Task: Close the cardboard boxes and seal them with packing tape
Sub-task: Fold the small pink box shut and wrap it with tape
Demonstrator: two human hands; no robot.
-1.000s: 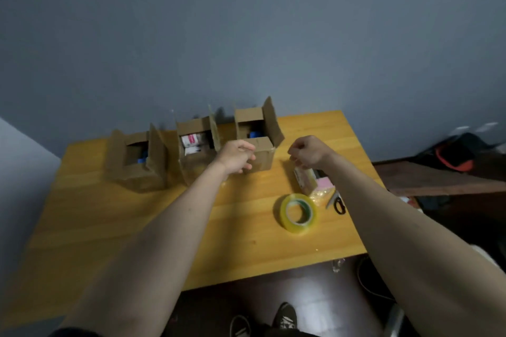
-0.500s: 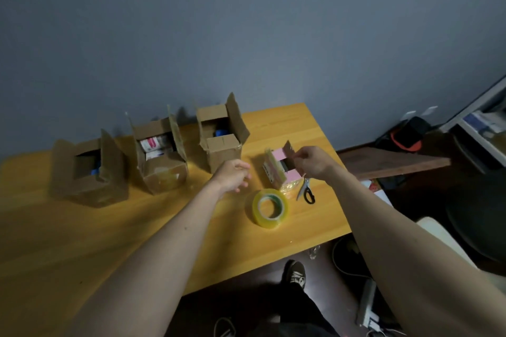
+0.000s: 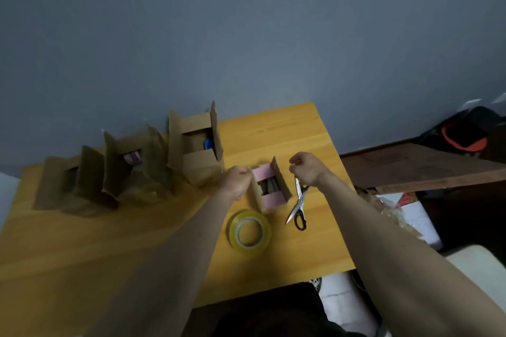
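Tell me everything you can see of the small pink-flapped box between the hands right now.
The small box is brown cardboard with pink inner flaps, standing open-topped on the wooden table, flaps raised. Greyish contents show inside, too blurred to name. The left hand touches its left flap; whether it grips is unclear. The right hand, curled, hovers just right, apart from it. The tape roll lies just in front, the scissors beside it.

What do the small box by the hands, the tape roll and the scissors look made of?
Small box: brown cardboard, matte, with pink-faced flaps; the pink could be print or paper.
Tape roll: clear plastic film, glossy and yellowish, seemingly on a pale core, likely card.
Scissors: bright blades that look like metal, with black handles, probably plastic.
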